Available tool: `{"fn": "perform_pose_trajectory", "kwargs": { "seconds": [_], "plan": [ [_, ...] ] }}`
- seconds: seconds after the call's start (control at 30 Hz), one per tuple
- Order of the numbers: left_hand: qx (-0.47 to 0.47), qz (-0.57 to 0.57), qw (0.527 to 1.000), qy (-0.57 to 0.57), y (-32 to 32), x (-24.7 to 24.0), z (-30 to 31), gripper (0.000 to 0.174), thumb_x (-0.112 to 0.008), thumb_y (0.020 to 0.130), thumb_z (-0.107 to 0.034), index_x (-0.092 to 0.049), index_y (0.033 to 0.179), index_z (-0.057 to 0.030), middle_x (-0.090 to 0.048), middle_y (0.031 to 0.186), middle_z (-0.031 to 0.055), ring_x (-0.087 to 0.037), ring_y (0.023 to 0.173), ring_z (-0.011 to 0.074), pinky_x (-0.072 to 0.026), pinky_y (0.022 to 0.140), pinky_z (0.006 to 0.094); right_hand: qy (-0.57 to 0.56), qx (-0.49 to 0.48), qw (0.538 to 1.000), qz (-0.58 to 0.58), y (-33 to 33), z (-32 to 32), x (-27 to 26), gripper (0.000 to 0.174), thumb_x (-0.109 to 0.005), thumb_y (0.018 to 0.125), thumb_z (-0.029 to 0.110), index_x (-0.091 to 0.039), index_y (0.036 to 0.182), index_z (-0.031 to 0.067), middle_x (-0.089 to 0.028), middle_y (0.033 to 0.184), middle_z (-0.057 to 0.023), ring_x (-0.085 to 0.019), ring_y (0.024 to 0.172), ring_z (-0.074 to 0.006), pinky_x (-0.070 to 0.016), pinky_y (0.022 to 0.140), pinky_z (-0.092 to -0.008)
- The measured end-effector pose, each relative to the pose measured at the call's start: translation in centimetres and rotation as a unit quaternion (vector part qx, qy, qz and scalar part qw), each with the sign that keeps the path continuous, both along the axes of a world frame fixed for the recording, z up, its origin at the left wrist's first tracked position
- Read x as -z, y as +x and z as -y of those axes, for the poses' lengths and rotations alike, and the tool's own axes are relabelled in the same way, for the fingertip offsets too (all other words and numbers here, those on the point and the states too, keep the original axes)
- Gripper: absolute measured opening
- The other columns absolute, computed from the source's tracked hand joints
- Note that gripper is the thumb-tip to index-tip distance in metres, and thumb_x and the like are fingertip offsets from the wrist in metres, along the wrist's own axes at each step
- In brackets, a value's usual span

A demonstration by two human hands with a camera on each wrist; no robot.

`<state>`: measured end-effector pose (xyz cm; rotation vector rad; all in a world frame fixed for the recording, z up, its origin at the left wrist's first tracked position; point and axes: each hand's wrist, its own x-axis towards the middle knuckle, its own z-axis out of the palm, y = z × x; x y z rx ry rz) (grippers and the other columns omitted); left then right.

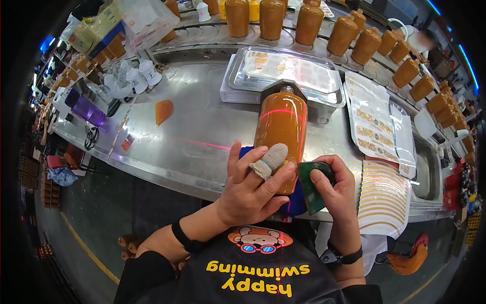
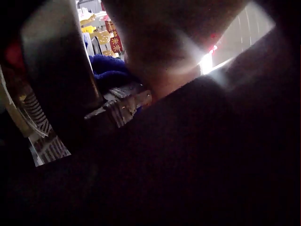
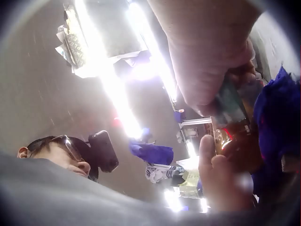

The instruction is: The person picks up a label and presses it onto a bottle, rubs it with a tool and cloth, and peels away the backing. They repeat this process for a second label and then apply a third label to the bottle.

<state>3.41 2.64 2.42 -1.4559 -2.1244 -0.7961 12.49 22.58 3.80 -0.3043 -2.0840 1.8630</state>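
Observation:
A glossy brown bottle lies with its neck pointing away, its far end in a dark angular holder. My left hand rests on the near part of the bottle, fingers extended and one fingertip pressed to its surface. A pale knitted finger cover sits on one finger of that hand. Between thumb and fingers, my right hand pinches a flat green scraper at the bottle's right side. The right wrist view shows the green scraper close to the bottle. Mostly darkness fills the left wrist view.
Blue cloth lies under the bottle's near end. Beyond it stands a metal tray with decal sheets; more decal sheets lie right. Several brown bottles line the conveyor behind. A purple bottle and an orange piece are left.

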Motion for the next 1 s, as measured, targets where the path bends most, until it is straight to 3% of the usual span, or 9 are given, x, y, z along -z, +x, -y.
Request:
{"fn": "perform_pose_trajectory", "kwargs": {
  "seconds": [0.23,0.33,0.63,1.0],
  "plan": [
    [-0.006,-0.018,1.0,-0.016,0.06,-0.23,0.06,0.047,-0.058,0.092,-0.044,-0.063,0.128,-0.0135,-0.055,0.135,0.0126,-0.042,0.128,0.0337,-0.0134,0.115,0.0599,-0.011,-0.006,1.0,-0.009,-0.23,0.17,0.18,0.019,-0.067,0.089,0.009,-0.06,0.103,-0.0012,-0.065,0.082,-0.0019,-0.057,0.073,-0.0055,-0.0473,0.066,-0.0218],
    [-0.002,-0.008,1.0,-0.013,0.05,-0.15,-0.17,0.046,-0.058,0.092,-0.042,-0.063,0.129,-0.0139,-0.057,0.13,0.0097,-0.036,0.133,0.0306,-0.0108,0.115,0.0615,-0.012,-0.018,1.0,-0.015,-0.29,0.38,-0.11,0.019,-0.067,0.089,0.009,-0.06,0.103,-0.001,-0.066,0.082,-0.0024,-0.058,0.074,-0.0063,-0.0482,0.067,-0.0223],
    [-0.006,0.001,1.0,-0.004,0.06,-0.22,-0.38,0.045,-0.058,0.092,-0.041,-0.063,0.129,-0.0147,-0.058,0.129,0.01,-0.036,0.133,0.0303,-0.0115,0.115,0.0616,-0.004,-0.007,1.0,-0.022,-0.38,0.42,-0.09,0.018,-0.067,0.089,0.009,-0.06,0.102,-0.0009,-0.066,0.083,-0.0026,-0.059,0.074,-0.0064,-0.0484,0.067,-0.0224],
    [0.012,-0.059,0.998,-0.002,0.69,-0.05,-0.54,0.038,-0.063,0.087,-0.032,-0.066,0.123,-0.0222,-0.064,0.119,-0.0035,-0.041,0.129,0.0243,-0.0111,0.116,0.0612,0.011,0.013,1.0,-0.019,-0.37,0.08,0.54,0.018,-0.068,0.089,0.01,-0.061,0.101,-0.0007,-0.065,0.082,-0.002,-0.057,0.073,-0.0058,-0.0476,0.067,-0.0223]
  ]
}}
